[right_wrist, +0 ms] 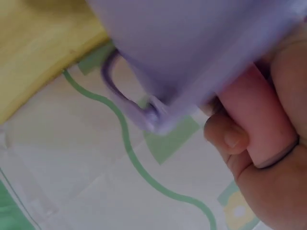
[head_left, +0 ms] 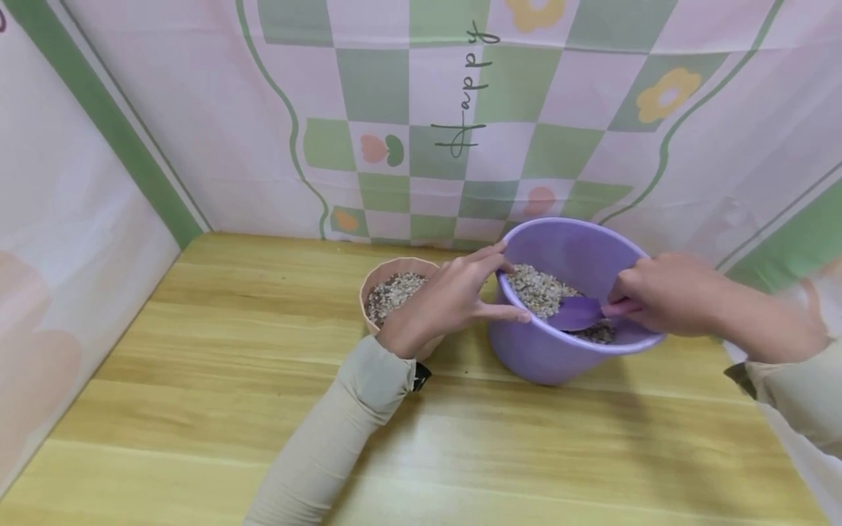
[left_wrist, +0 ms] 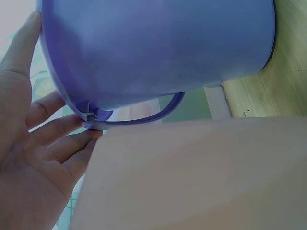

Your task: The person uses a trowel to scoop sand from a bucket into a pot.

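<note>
A purple bucket (head_left: pixel 536 358) with a thin carrying handle (left_wrist: pixel 144 120) contains pale, gravel-like granules (head_left: pixel 536 288). My left hand (head_left: pixel 447 299) holds its left rim, the thumb on the near side and the fingers spread farther back; in the left wrist view, fingers meet the rim by the handle joint. My right hand (head_left: pixel 677 292) grips the pink handle (right_wrist: pixel 259 115) of a small trowel from above the right rim. The trowel's purple blade (head_left: pixel 575 313) is inside the bucket, against the granules. Left of the bucket, partly behind my left wrist, stands a peach flower pot (head_left: pixel 366 303) with similar granules.
Both containers stand on a wood-grain table (head_left: pixel 230 380). A printed cloth (head_left: pixel 441 80) with green checks hangs right behind them, and another cloth (head_left: pixel 66 219) closes off the left side. My left forearm sleeve (head_left: pixel 335 438) crosses the table's front.
</note>
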The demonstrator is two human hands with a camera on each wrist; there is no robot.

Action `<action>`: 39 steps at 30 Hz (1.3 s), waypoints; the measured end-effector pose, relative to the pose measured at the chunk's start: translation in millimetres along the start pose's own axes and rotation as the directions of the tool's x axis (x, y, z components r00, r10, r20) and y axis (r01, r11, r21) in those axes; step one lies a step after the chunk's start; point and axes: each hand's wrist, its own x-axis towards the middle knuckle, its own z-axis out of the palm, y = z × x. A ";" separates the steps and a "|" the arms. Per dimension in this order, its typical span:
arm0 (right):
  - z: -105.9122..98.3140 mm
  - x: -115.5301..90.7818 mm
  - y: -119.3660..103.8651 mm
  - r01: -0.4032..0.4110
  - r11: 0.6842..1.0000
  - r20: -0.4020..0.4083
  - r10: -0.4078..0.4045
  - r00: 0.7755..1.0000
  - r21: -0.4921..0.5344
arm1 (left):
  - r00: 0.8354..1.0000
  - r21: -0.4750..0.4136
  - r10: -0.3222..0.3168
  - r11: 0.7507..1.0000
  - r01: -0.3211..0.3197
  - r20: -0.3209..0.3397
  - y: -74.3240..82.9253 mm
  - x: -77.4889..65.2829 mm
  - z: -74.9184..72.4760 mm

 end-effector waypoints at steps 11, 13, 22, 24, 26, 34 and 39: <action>6.6 -1.7 3.2 0.007 1.000 -0.055 -0.006 0.998 0.019 | 1.000 -0.004 -0.002 1.000 0.002 0.000 -0.3 0.0 0.7; 6.9 -1.3 3.4 0.007 1.000 -0.055 -0.005 0.998 0.027 | 1.000 -0.002 0.002 1.000 -0.002 -0.004 -0.6 -0.3 0.8; 9.7 -0.9 6.1 0.003 0.996 -0.055 0.002 0.999 0.087 | 1.000 0.014 0.000 1.000 0.000 -0.007 -0.7 0.1 1.2; 10.3 -0.8 7.1 0.003 0.995 -0.056 0.002 0.998 0.098 | 1.000 0.010 -0.003 1.000 0.003 -0.005 -0.5 0.4 0.8; 10.5 -1.1 7.9 0.006 0.995 -0.056 0.000 0.998 0.104 | 1.000 0.008 -0.005 1.000 0.005 -0.003 -0.4 0.4 0.5; 10.8 -2.1 9.0 -0.002 0.991 -0.050 0.009 0.999 0.130 | 1.000 0.017 -0.001 1.000 0.001 -0.003 -0.2 1.1 0.1; 11.4 -2.0 8.0 0.003 0.991 -0.082 0.008 0.997 0.131 | 1.000 0.014 0.006 1.000 -0.006 -0.007 -0.1 1.0 0.5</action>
